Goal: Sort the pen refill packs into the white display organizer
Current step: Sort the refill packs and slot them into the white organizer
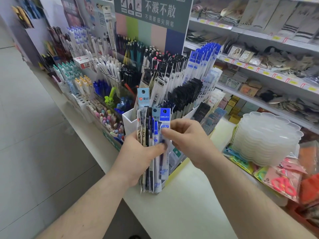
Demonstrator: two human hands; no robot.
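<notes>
Pinching the front blue-topped refill pack (164,130) between thumb and forefinger, the right hand (189,142) is held at the 3 o'clock side of a fanned bundle of pen refill packs (151,152). The fingers (166,131) of that hand are curled onto the pack's upper part, just under its blue header. The bundle itself is gripped by the left hand (138,156) from the 9 o'clock side, with the thumb (158,146) pressed across the fronts of the packs and the other fingers hidden behind them. The packs are held upright, fanned slightly, their lower ends just above the white surface (181,204).

Directly behind the bundle, at 12 o'clock, the white display organizer (128,121) is seen, its nearest compartment already holding one light-blue-headed pack (143,97) standing upright. Further rows of black, white and blue refill packs (181,80) are stood in the compartments beyond it. Toward 10 o'clock, racks of pens (82,66) are arranged on the display stand. At 3 o'clock, a stack of translucent scalloped trays (265,137) rests on the surface, and at 4 o'clock red scissors in a packet (283,185) are laid. Wall shelves (259,37) with packaged goods fill the 1 to 2 o'clock area.
</notes>
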